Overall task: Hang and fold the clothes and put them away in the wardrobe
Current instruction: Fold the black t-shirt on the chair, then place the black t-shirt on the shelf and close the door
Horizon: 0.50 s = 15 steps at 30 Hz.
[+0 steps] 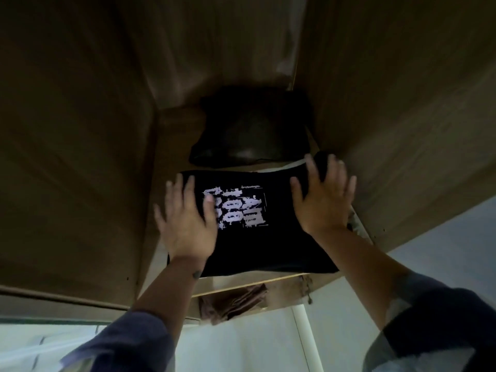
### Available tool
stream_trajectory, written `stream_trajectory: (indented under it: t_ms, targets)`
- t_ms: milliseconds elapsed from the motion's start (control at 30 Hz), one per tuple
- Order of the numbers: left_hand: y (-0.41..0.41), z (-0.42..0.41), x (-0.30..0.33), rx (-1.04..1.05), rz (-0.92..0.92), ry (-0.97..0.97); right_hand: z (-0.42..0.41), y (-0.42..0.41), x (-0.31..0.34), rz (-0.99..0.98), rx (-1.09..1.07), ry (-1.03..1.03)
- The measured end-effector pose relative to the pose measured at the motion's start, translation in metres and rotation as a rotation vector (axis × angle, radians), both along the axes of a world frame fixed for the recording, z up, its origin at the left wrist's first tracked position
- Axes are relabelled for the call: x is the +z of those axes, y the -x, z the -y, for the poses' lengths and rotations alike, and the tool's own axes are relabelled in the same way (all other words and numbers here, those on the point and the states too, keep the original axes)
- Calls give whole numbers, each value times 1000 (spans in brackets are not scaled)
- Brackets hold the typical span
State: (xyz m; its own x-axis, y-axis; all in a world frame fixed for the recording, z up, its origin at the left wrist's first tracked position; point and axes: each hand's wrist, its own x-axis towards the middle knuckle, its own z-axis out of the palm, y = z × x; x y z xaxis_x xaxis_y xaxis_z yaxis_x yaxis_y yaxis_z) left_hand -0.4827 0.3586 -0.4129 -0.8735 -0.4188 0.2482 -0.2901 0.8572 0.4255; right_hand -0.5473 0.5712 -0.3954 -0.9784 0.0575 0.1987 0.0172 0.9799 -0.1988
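Two hands lie flat on a folded black T-shirt (pixel 268 245) that sits on a wardrobe shelf (pixel 171 130). Left hand (pixel 185 221) rests palm-down on the shirt's left part, fingers spread, nothing gripped. Right hand (pixel 324 194) presses on the shirt's far right corner, fingers splayed and loose, likewise not grasping. White printed lettering (pixel 236 208) shows on the cloth between the two hands, blurred and unreadable.

Beyond the fingertips, deeper on the same shelf, lies a second dark folded garment (pixel 249 130), close to the black shirt's far edge; whether they touch, cannot tell. Bare shelf board shows left of that garment, ahead of the left hand. Wardrobe side panel (pixel 75 130) stands just left of the left hand; another panel (pixel 402 103) rises just right of the right hand, so the shirt nearly fills the width. Its near edge sits at the shelf's front lip (pixel 241 284).

Below the wrists, under the shelf, a brownish folded cloth (pixel 233 302) lies in the lower compartment. Blue-grey sleeves (pixel 429 318) are pushed up both forearms
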Motion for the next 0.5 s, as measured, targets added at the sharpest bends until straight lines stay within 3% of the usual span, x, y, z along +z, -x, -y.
stream_trajectory:
  t_ms: [133,367,500]
  targets:
    - [-7,-4,-17,-165,251,77,4,-18,-20,257,212,-95]
    - [-7,-10,-6,-139,492,159,3,-19,-22,372,211,-188]
    - [-25,-18,26,-145,493,219,-1,-33,13,349,219,-195]
